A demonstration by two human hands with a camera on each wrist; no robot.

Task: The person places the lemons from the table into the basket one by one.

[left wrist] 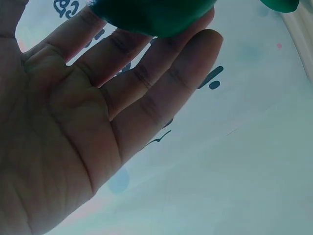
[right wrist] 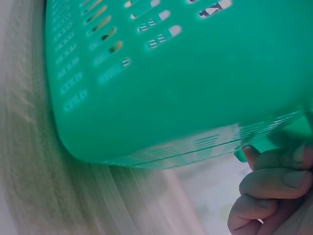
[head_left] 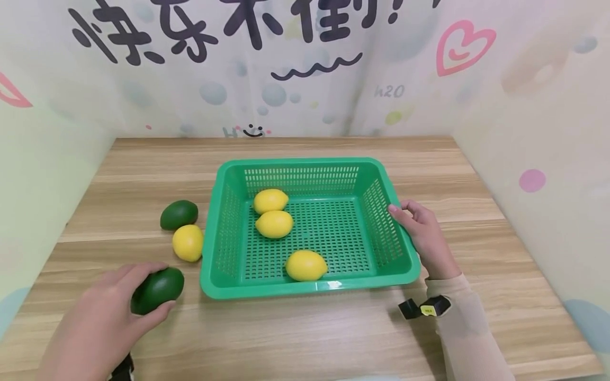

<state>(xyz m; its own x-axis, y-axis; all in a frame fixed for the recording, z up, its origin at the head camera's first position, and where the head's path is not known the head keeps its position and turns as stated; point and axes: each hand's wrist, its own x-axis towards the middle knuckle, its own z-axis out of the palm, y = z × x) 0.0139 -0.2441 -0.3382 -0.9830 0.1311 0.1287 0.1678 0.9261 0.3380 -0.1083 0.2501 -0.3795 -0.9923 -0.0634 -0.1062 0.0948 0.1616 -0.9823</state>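
left hand (head_left: 102,323) fingers wrap a smooth dark-green lime (head_left: 157,290); right hand (head_left: 424,235) fingers grip the green basket (head_left: 310,288) rim.

Curled fingers (right wrist: 266,183) under green basket (right wrist: 186,83) rim.

Bright, even light with soft shadows in the head view; edges bend slightly. Both wrist views are blurred; the left one is dim and backlit.
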